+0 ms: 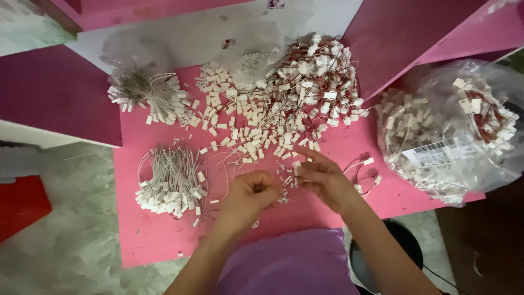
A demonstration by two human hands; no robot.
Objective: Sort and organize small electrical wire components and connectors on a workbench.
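Observation:
My left hand (248, 195) is curled over the pink table (158, 240), its fingertips pinching a thin wire end. My right hand (322, 177) is close beside it, pinching a small white plastic connector (296, 165) between thumb and fingers. The two hands almost touch. Just beyond them lies a loose heap of white connectors (245, 128). Tiny metal pins (285, 188) lie scattered between the hands.
A bundle of white wires with connectors (172, 183) lies at the left. Another grey bundle (144, 93) sits at the far left. A tangle of red wires with white plugs (319, 76) is at the back. A clear bag of connectors (453, 131) rests at the right.

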